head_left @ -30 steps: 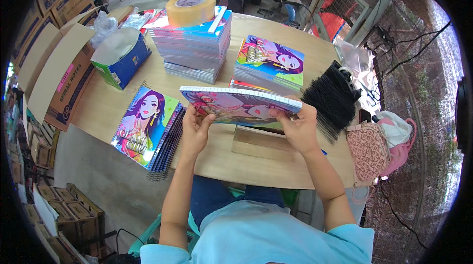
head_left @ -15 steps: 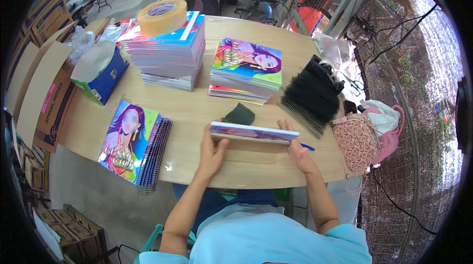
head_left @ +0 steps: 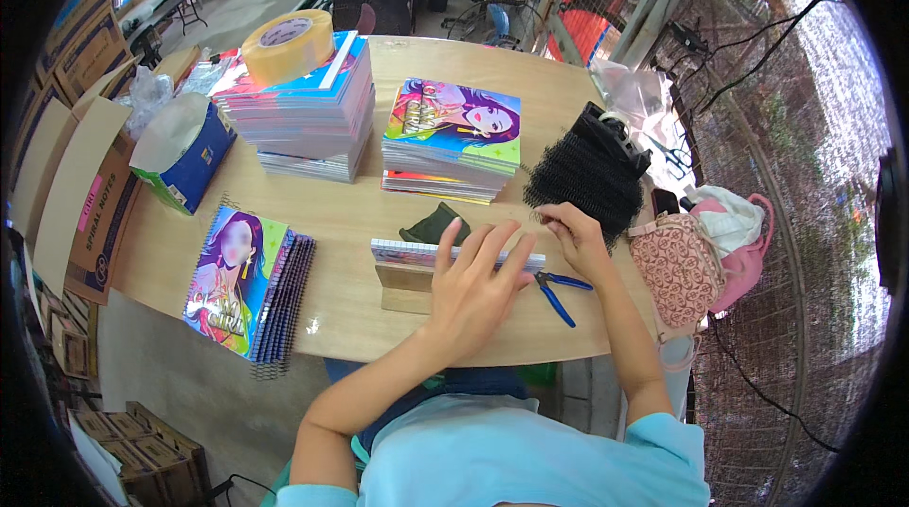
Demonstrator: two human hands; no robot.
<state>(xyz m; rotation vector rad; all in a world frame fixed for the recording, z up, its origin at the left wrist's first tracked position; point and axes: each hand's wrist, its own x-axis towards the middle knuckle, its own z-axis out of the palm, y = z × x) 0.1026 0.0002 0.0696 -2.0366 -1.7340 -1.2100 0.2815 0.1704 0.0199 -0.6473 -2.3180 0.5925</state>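
Observation:
A notebook (head_left: 402,249) stands on its edge at the near middle of the table, against a brown block (head_left: 402,291). My left hand (head_left: 473,294) reaches across the notebook's right part with its fingers spread. Beside the black spiral coils (head_left: 592,171), my right hand (head_left: 578,240) is raised with thumb and forefinger pinched; what they hold, if anything, is too small to make out. Blue-handled pliers (head_left: 561,291) lie between my hands. Behind the notebook sits a dark green piece (head_left: 436,225), perhaps cloth.
Spiral-bound notebooks (head_left: 237,284) lie at the left. Farther back are a tall stack of notebooks (head_left: 303,124) topped by a tape roll (head_left: 289,45), and a shorter stack (head_left: 453,138). A blue box (head_left: 185,152) and a carton (head_left: 80,209) border the left, a patterned pouch (head_left: 677,261) the right.
My left hand has moved from the notebook's left end over to its right part. My right hand has let go of the right end and risen toward the coils. More of the pliers shows.

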